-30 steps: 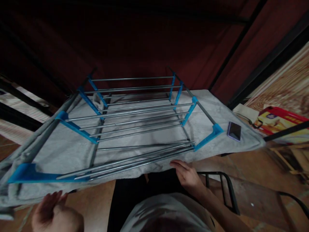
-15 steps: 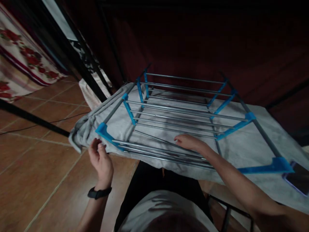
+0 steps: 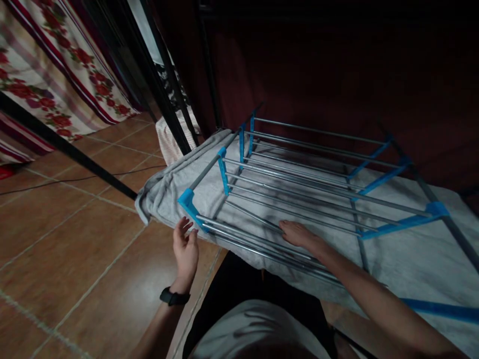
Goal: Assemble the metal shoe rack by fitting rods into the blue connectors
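Observation:
A rack of grey metal rods [image 3: 299,179] with blue plastic brackets lies on a grey cloth [image 3: 404,259]. My right hand [image 3: 297,234] is closed on a thin loose metal rod [image 3: 252,215] that slants between the rack's tiers. My fingers hide the part of the rod they hold. Beside the near left blue bracket [image 3: 189,202], my left hand [image 3: 186,249] is open, fingers loosely curved and apart, holding nothing. A black band is on the left wrist.
A dark slanting bar [image 3: 75,149] crosses the left side above the tiled floor [image 3: 101,234]. A flowered curtain [image 3: 56,80] hangs at the back left. Behind the rack stands a dark red panel [image 3: 318,65]. A thin black cable runs over the tiles.
The view has turned left, so the rack sits further right. My right hand has lowered from just above the loose rod and closed on it. My left hand stays by the bracket.

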`<state>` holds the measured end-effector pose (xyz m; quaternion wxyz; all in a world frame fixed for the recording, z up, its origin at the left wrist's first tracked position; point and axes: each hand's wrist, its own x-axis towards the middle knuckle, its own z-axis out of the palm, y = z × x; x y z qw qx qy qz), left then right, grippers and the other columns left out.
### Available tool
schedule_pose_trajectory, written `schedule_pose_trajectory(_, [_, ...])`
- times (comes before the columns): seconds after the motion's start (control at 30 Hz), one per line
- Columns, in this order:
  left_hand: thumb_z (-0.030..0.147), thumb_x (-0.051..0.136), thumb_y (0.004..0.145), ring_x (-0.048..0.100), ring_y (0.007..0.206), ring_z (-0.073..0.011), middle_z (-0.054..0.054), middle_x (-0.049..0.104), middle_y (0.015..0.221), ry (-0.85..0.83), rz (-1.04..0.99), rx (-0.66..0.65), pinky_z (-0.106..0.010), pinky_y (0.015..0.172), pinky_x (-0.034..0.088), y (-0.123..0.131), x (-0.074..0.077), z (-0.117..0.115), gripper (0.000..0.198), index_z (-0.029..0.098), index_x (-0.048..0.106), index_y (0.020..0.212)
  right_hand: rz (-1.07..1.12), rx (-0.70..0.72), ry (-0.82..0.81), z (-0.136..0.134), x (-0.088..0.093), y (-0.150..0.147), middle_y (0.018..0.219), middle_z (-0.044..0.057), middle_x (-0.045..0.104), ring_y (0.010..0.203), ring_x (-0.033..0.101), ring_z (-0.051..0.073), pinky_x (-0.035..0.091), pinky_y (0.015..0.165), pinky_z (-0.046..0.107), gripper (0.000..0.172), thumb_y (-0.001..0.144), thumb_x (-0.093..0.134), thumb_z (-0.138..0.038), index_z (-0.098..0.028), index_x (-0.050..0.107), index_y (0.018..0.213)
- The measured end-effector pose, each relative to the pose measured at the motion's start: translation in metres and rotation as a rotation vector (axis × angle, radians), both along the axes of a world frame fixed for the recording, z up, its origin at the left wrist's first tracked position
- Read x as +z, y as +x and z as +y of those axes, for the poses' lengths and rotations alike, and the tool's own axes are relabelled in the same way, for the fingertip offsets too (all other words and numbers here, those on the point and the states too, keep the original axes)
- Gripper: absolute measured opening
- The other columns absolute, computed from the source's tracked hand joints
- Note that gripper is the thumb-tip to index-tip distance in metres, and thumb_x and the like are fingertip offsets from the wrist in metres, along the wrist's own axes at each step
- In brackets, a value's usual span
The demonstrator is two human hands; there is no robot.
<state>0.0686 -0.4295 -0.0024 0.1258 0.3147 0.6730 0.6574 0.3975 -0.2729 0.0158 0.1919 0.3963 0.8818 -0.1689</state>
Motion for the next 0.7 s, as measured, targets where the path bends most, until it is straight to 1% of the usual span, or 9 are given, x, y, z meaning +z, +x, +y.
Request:
schedule_pose_trajectory(0.07, [0.029,0.063,0.086,0.062,0.113,-0.0217,-0.013,0.059,0.130,0.008,-0.048,0.007,-0.034,0.087,0.056,0.000,-0.002,-0.001,0.044,0.023,0.056,0.129,0.069,-0.036,0.017,-0.001,0.001,0.001,0.126,0.017,0.061,0.117,0.059,0.025,0.042,0.097,0.034,0.033,0.090,0.042,-0.011,-0.011,0.055,0.119])
schedule_pose_trajectory(0.13, [0.029,0.063,0.085,0.062,0.112,-0.0213,-0.013,0.059,0.130,0.012,-0.090,0.023,-0.034,0.087,0.056,0.000,-0.002,-0.002,0.044,0.023,0.057,0.128,0.178,-0.068,0.016,-0.003,0.005,0.003,0.125,0.016,0.060,0.118,0.058,0.023,0.042,0.097,0.033,0.031,0.089,0.041,-0.010,-0.011,0.053,0.118])
schedule_pose_trajectory(0.23, [0.030,0.065,0.084,0.062,0.112,-0.0213,-0.014,0.059,0.130,0.024,-0.129,0.042,-0.035,0.089,0.056,-0.001,0.005,-0.002,0.045,0.022,0.058,0.128,0.353,-0.087,0.016,-0.009,0.014,0.007,0.122,0.012,0.059,0.115,0.058,0.019,0.044,0.096,0.031,0.029,0.091,0.039,-0.009,-0.015,0.052,0.117])
schedule_pose_trajectory(0.3, [0.029,0.065,0.084,0.063,0.112,-0.0215,-0.014,0.060,0.130,0.046,-0.131,0.046,-0.035,0.090,0.056,-0.002,0.016,0.000,0.045,0.022,0.058,0.128,0.441,-0.088,0.037,-0.015,0.022,0.011,0.121,0.010,0.059,0.111,0.060,0.018,0.046,0.094,0.031,0.026,0.095,0.038,-0.012,-0.017,0.052,0.117])
schedule_pose_trajectory(0.37, [0.030,0.066,0.084,0.063,0.112,-0.0215,-0.013,0.061,0.127,0.089,-0.114,0.050,-0.036,0.090,0.056,-0.003,0.030,0.003,0.045,0.022,0.058,0.128,0.485,-0.090,0.099,-0.022,0.031,0.014,0.120,0.009,0.059,0.106,0.061,0.018,0.048,0.091,0.031,0.025,0.099,0.037,-0.017,-0.019,0.052,0.119])
schedule_pose_trajectory(0.47, [0.031,0.066,0.085,0.062,0.114,-0.0218,-0.012,0.063,0.125,0.171,-0.071,0.052,-0.035,0.090,0.056,-0.002,0.054,0.010,0.043,0.022,0.060,0.127,0.471,-0.079,0.254,-0.034,0.045,0.020,0.117,0.008,0.060,0.098,0.064,0.020,0.050,0.086,0.033,0.029,0.101,0.035,-0.019,-0.021,0.054,0.123])
schedule_pose_trajectory(0.57, [0.033,0.065,0.086,0.062,0.117,-0.0225,-0.012,0.063,0.128,0.218,-0.026,0.058,-0.035,0.092,0.056,0.000,0.074,0.017,0.041,0.022,0.060,0.126,0.464,-0.055,0.440,-0.050,0.056,0.026,0.113,0.008,0.062,0.095,0.064,0.021,0.052,0.087,0.036,0.031,0.101,0.036,-0.018,-0.021,0.056,0.125])
schedule_pose_trajectory(0.63, [0.033,0.065,0.087,0.061,0.118,-0.0230,-0.012,0.063,0.130,0.226,-0.013,0.061,-0.036,0.093,0.056,0.000,0.083,0.021,0.041,0.021,0.061,0.125,0.486,-0.045,0.543,-0.060,0.060,0.029,0.111,0.008,0.063,0.094,0.064,0.022,0.052,0.088,0.037,0.031,0.100,0.039,-0.017,-0.021,0.057,0.125])
schedule_pose_trajectory(0.7, [0.031,0.067,0.085,0.062,0.117,-0.0233,-0.012,0.065,0.128,0.220,-0.005,0.059,-0.038,0.097,0.055,0.001,0.087,0.024,0.040,0.020,0.063,0.123,0.508,-0.049,0.613,-0.071,0.063,0.031,0.108,0.008,0.064,0.093,0.064,0.021,0.052,0.088,0.037,0.029,0.100,0.043,-0.018,-0.021,0.059,0.124])
